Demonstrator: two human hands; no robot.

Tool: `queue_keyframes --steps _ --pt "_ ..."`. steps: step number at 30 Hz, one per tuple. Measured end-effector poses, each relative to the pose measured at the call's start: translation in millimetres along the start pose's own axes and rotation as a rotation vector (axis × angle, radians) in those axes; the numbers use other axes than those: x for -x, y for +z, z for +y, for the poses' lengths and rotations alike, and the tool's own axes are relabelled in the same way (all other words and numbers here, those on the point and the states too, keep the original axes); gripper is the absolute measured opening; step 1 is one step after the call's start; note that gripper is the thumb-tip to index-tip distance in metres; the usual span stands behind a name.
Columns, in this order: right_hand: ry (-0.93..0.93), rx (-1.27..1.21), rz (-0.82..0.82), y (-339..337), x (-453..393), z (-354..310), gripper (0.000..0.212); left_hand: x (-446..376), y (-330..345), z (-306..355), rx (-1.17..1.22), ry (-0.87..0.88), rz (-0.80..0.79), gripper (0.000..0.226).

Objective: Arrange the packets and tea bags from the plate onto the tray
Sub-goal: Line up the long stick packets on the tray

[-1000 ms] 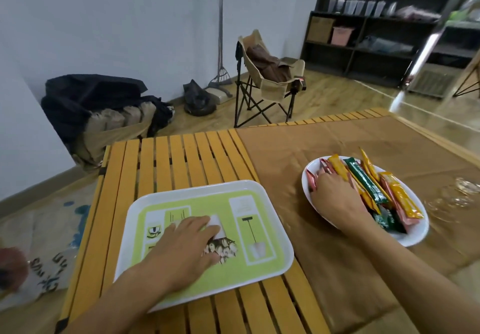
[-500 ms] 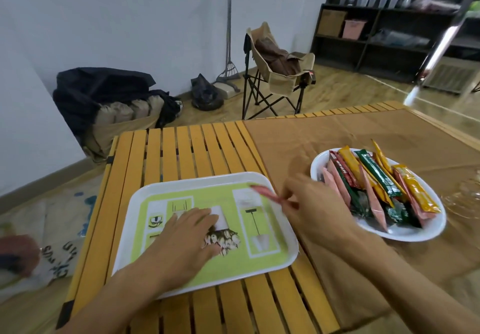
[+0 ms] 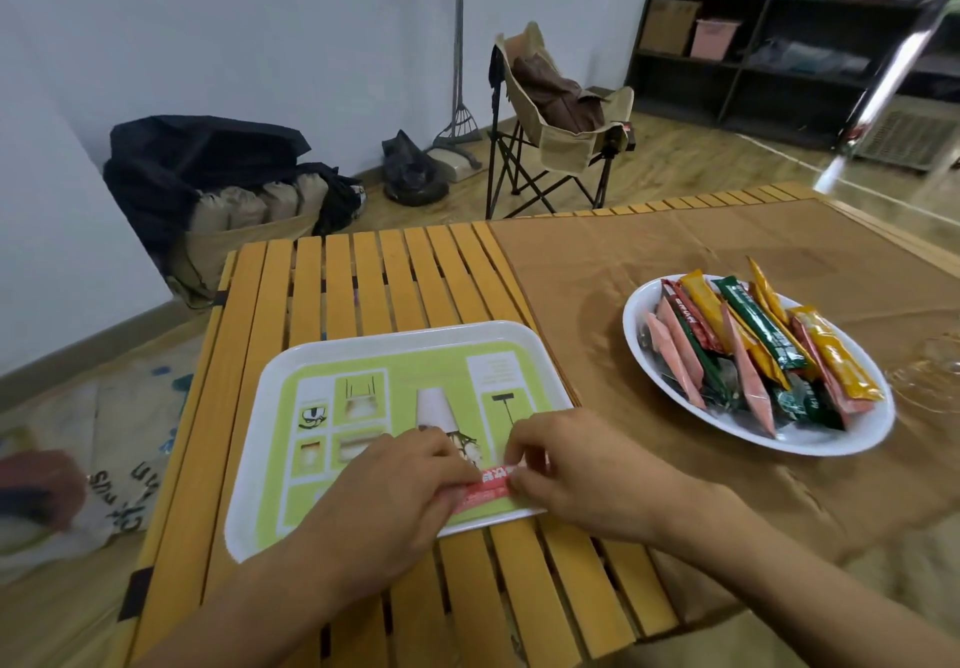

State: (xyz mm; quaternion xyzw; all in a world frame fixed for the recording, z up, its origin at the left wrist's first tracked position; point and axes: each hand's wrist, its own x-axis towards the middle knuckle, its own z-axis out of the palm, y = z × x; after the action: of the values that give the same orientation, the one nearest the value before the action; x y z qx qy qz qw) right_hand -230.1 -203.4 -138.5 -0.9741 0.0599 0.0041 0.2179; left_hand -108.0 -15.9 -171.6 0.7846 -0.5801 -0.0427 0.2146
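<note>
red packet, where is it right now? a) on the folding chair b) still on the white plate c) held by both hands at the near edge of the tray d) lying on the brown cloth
c: the red packet sits between the left hand and right hand, low over the tray at its near edge.

slatted yellow wooden surface (image 3: 363,283) standing on wood floor | brown cloth (image 3: 649,262) lying over its right part | folding camp chair (image 3: 558,132) sitting beyond, brown garment in seat | dark shelving (image 3: 779,44) lining far right wall | black bag (image 3: 208,158) leaning at left wall
</note>
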Motion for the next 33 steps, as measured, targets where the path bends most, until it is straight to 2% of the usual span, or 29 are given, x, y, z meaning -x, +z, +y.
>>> queue_keyframes --steps 3,6,8,11,16,20,24,29,31,33 --pt "0.179 -0.004 0.155 -13 -3 14 0.011 1 1 2 0.01 0.018 -0.003 0.028" --pt "0.458 0.156 0.39 -34 -8 51 0.018 0 -1 5 0.026 0.019 -0.006 0.023" --pt "0.569 0.281 0.485 -45 -7 82 0.024 -1 -1 7 0.047 0.019 -0.002 0.019" --pt "0.639 0.338 0.516 -48 -5 111 0.032 -2 0 9 0.064 0.014 0.017 0.016" --pt "0.629 0.408 0.529 -42 -9 119 0.026 -3 4 11 0.056 -0.016 0.041 0.021" --pt "0.712 0.32 0.572 -53 -12 107 0.04 -2 2 9 0.028 -0.014 0.003 0.024" --pt "0.466 0.268 0.622 -56 -10 66 0.034 -1 2 8 0.025 -0.007 -0.003 0.025" --pt "0.22 -0.002 0.357 -21 -13 24 0.048 -1 2 9 -0.002 0.005 0.017 0.027" --pt "0.15 -0.025 0.254 -11 -15 21 0.039 0 1 9 -0.004 0.008 0.035 0.026" --pt "0.092 -0.066 0.16 -10 -18 22 0.02 -1 -3 11 0.005 0.006 0.079 0.022"
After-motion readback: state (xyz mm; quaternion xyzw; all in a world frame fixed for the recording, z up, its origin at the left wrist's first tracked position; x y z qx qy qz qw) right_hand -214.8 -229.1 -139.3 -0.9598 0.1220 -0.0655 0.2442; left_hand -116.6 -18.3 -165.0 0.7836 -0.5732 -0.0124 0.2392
